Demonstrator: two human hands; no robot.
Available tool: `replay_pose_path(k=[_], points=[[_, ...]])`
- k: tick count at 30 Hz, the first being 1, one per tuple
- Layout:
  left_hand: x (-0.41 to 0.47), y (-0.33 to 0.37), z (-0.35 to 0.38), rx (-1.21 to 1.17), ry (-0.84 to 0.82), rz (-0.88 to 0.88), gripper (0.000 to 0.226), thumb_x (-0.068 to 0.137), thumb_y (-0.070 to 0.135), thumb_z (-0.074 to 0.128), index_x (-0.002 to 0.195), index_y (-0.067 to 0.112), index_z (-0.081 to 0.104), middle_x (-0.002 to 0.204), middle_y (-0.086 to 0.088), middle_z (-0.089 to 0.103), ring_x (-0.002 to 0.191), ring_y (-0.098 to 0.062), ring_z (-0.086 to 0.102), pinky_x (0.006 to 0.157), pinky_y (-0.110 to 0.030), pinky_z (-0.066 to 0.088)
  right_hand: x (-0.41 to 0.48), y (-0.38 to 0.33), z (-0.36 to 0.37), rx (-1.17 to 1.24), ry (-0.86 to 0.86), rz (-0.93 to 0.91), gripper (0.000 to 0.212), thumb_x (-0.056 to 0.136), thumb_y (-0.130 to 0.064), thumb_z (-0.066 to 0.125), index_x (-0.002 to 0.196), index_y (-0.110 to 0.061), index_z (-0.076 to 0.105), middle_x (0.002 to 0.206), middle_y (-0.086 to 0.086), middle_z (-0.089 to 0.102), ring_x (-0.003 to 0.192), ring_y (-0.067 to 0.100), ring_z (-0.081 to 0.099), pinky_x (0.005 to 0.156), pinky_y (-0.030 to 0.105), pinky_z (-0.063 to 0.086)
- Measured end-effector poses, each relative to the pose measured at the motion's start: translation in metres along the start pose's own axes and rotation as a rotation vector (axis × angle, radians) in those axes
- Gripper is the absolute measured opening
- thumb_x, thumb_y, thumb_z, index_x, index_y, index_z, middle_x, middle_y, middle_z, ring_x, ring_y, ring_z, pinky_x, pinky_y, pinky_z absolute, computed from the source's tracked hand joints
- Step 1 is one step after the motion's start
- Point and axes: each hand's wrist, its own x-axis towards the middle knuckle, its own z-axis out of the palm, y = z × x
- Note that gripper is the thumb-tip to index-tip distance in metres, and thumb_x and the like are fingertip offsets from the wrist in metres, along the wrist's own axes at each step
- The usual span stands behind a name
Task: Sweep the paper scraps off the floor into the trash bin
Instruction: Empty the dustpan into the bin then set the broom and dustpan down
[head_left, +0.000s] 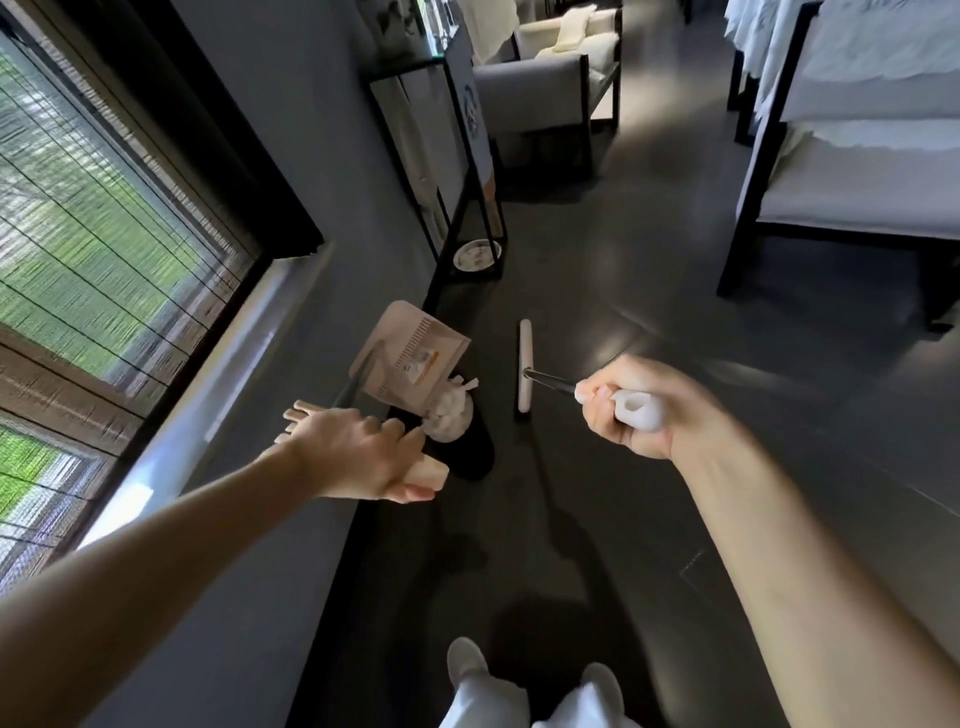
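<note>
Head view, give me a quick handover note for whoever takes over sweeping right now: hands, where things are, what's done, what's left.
Left hand: gripping the dustpan handle, with the dustpan tipped over the bin.
Right hand: closed on the broom handle; broom head on the floor right of the bin.
Bin: dark, by the wall, white paper scraps heaped at its mouth.
Done: scraps appear dumped; no loose scraps visible on the floor.
Left: check the pan is empty, push the heap down, check the floor outside this view.
</note>
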Motion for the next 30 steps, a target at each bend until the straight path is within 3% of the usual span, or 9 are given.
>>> replay_pose_path(k=[3,6,11,16,20,23,26,28,30], points=[[-0.004,-0.011,-0.011,0.021,0.086,-0.024,0.083,0.093,0.064,0.011,0.091,0.010,0.073,0.057,-0.002,0.064,0.039,-0.022,0.059,0.033,-0.029,0.048,-0.003,-0.001,0.005,-0.007,-0.020,0.023,0.016,0.094,0.002,0.041,0.081,-0.005,0.049,0.047,0.000,0.040,0.032,0.002,0.038,0.029,0.012,0.034],[-0.008,-0.026,-0.028,0.078,0.167,-0.084,0.088,0.096,0.063,0.006,0.103,0.006,0.073,0.067,-0.010,0.070,0.040,-0.025,0.061,0.029,-0.029,0.045,-0.007,-0.004,0.011,0.031,-0.057,0.042,0.016,0.096,-0.001,0.039,0.085,-0.004,0.050,0.047,0.000,0.040,0.032,0.002,0.039,0.029,0.012,0.034],[-0.030,-0.062,-0.078,-0.094,0.173,-0.564,0.094,0.077,0.079,0.002,0.135,0.022,0.048,0.094,-0.008,0.069,0.065,-0.030,0.065,0.045,-0.032,0.049,-0.020,-0.016,0.022,0.038,-0.102,0.070,0.009,0.096,-0.001,0.041,0.093,0.001,0.049,0.049,0.000,0.039,0.033,0.003,0.041,0.029,0.013,0.036],[-0.063,-0.088,-0.116,-0.288,0.180,-0.933,0.068,0.076,0.075,0.025,0.135,0.043,0.036,0.068,-0.002,0.054,0.052,-0.017,0.050,0.046,-0.021,0.040,-0.030,-0.019,0.041,-0.019,-0.120,0.086,0.007,0.094,0.000,0.044,0.098,0.001,0.050,0.052,0.001,0.042,0.035,0.003,0.043,0.030,0.013,0.037],[-0.096,-0.086,-0.108,-0.440,0.176,-1.049,0.061,0.074,0.079,0.029,0.128,0.050,0.036,0.055,-0.005,0.056,0.042,-0.023,0.057,0.046,-0.041,0.055,-0.033,-0.017,0.049,-0.060,-0.142,0.061,0.008,0.094,-0.009,0.052,0.098,-0.003,0.048,0.055,0.002,0.042,0.036,0.004,0.044,0.030,0.014,0.037],[-0.120,-0.083,-0.076,-0.482,0.127,-1.130,0.059,0.076,0.077,0.031,0.126,0.047,0.038,0.056,0.003,0.054,0.043,-0.020,0.055,0.050,-0.035,0.053,-0.029,-0.022,0.059,-0.169,-0.259,-0.141,0.053,0.089,-0.049,0.056,0.109,-0.001,0.054,0.061,0.007,0.045,0.041,0.011,0.048,0.034,0.019,0.040],[-0.141,-0.084,-0.039,-0.550,0.121,-1.162,0.052,0.078,0.076,0.033,0.119,0.047,0.042,0.063,0.003,0.060,0.044,-0.020,0.058,0.051,-0.033,0.052,-0.016,-0.038,0.088,-0.235,-0.498,-0.332,0.087,0.064,-0.082,0.051,0.112,-0.009,0.049,0.065,0.013,0.059,0.052,0.022,0.059,0.044,0.026,0.047],[-0.153,-0.088,-0.016,-0.589,0.079,-1.154,0.047,0.080,0.075,0.033,0.119,0.049,0.042,0.073,0.000,0.064,0.052,-0.020,0.061,0.057,-0.039,0.056,0.006,-0.048,0.113,-0.437,-0.491,-0.537,0.064,0.068,-0.067,0.064,0.104,-0.018,0.046,0.061,0.009,0.063,0.052,0.022,0.062,0.046,0.028,0.048],[-0.166,-0.094,0.007,-0.651,0.042,-1.139,0.037,0.082,0.074,0.034,0.115,0.058,0.039,0.078,-0.002,0.066,0.058,-0.020,0.063,0.059,-0.041,0.057,0.037,-0.054,0.136,-0.913,-0.269,-0.824,0.026,0.085,-0.041,0.065,0.093,-0.023,0.048,0.054,0.003,0.062,0.046,0.017,0.061,0.044,0.026,0.045]])
